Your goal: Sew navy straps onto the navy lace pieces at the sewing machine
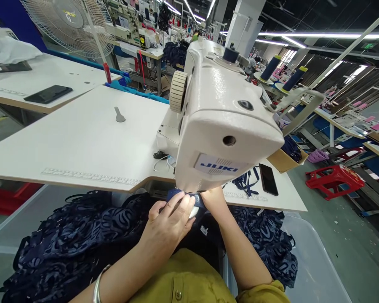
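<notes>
My left hand presses its bent fingers onto a navy fabric piece at the front of a white JUKI sewing machine. A rounded white part of the piece shows under those fingertips. My right hand reaches in from the other side, beside the same fabric and below the machine head. The head hides its fingers, and the needle area cannot be seen either.
Patterned navy garments fill a clear plastic bin below the table. A grey metal piece, a phone and navy straps lie on the tabletop. A red stool and a fan stand nearby.
</notes>
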The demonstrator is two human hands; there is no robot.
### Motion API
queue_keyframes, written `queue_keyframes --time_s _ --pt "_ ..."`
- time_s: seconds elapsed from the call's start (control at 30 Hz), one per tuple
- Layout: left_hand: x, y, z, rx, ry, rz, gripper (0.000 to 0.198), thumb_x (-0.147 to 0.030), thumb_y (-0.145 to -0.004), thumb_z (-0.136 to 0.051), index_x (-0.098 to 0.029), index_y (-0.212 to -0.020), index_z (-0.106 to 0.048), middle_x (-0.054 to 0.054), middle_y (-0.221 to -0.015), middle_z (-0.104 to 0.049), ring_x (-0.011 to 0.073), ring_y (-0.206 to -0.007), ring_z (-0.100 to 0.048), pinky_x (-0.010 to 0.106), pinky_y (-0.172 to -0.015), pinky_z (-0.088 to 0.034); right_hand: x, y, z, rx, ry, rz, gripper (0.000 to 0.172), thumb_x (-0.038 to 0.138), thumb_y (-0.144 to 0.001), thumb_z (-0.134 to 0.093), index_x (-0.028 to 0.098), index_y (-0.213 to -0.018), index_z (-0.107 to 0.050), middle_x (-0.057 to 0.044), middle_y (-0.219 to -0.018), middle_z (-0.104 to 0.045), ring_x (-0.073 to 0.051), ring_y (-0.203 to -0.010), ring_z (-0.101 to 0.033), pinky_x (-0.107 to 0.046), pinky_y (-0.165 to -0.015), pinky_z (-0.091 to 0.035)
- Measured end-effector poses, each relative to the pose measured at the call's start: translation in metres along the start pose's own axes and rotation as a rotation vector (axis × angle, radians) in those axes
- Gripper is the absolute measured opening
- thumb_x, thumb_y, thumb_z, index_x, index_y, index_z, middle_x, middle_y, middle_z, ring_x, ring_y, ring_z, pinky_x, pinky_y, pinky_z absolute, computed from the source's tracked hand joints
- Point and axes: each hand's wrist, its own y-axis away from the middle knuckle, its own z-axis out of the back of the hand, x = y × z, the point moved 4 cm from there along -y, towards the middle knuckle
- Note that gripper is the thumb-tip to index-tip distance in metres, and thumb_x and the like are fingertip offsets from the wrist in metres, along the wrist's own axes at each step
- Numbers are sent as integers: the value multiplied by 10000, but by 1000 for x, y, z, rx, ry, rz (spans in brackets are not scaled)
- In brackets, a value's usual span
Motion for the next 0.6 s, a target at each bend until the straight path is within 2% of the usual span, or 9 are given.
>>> queue_keyframes --time_s 0.17,0.33,0.47,0.6 --pt "-2 0 0 -11 -12 7 316 -222 -902 -556 -211 -1218 -567 20 -1138 -695 187 -1052 -624 351 -848 -314 0 0 0 -4 31 25 171 193 -770 -514 221 -640 -620 -22 -663 -630 -195 -671 -561 -348 -703 -483" --pt "-1 0 1 -15 -1 23 307 -232 -909 -546 -213 -1214 -573 25 -1142 -692 189 -1054 -623 354 -869 -310 3 2 0 -27 9 30 162 162 -779 -502 210 -711 -641 -47 -772 -676 -222 -772 -605 -368 -760 -477" --pt "-2 0 2 -18 -14 40 290 -255 -914 -540 -221 -1198 -587 24 -1148 -689 188 -1047 -628 357 -881 -308 6 2 0 -35 -9 16 174 157 -784 -521 208 -649 -618 -40 -719 -667 -211 -721 -595 -350 -744 -481" --pt "-1 2 3 -15 -46 68 303 -271 -898 -568 -216 -1196 -591 30 -1128 -697 202 -1046 -631 363 -879 -316 7 3 -1 -54 -21 -14 157 184 -780 -548 209 -633 -594 -34 -701 -640 -207 -715 -572 -359 -788 -474"
